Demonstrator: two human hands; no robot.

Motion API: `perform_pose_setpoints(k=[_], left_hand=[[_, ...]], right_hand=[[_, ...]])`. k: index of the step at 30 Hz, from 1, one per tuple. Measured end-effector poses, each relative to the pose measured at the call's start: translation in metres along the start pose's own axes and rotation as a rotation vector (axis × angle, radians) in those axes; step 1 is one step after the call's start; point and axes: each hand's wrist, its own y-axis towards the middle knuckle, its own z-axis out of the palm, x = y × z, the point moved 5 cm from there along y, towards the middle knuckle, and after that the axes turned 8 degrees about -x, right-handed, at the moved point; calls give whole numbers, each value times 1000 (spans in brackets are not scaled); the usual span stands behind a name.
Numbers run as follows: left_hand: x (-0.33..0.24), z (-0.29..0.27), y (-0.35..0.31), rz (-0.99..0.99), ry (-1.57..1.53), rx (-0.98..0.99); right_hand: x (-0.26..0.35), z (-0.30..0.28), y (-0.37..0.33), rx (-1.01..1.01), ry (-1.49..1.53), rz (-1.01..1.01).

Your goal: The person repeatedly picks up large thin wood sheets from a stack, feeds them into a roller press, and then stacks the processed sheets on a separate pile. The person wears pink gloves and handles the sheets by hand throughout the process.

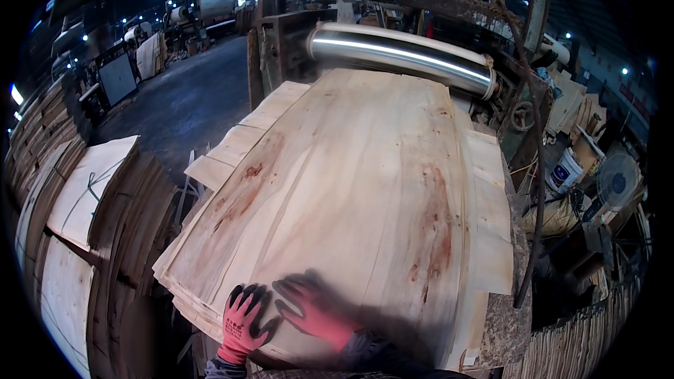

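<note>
A person stands at the near end of a large veneer sheet [351, 196], pale wood with reddish streaks, which lies on top of a stack of similar sheets [491, 238] and reaches up to the shiny steel roller [400, 52] of the machine behind it. Both hands wear red and black gloves. The left hand [242, 323] rests flat on the near edge of the veneer sheet with fingers spread, and the right hand [312, 309], just beside it, is also laid open on the sheet, but it is blurred, so I cannot tell exactly how the fingers stand. Neither hand pinches anything. To handle such a thin sheet well, I think the palms should press evenly and the hands should move together, because veneer cracks easily along the grain and one corner can catch on the sheets below. The sheet extends away from the hands toward the roller, its near edge under the palms. Left of the sheet stand bundled veneer piles [91, 189].
</note>
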Motion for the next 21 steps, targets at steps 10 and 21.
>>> perform_pose_setpoints(k=[10,21], left_hand=[[-4,-3,1,-31,3,-1],[-7,-7,5,5,2,-31]], right_hand=[[12,-13,4,-140,-44,-81],[13,-14,5,-125,-56,-73]])
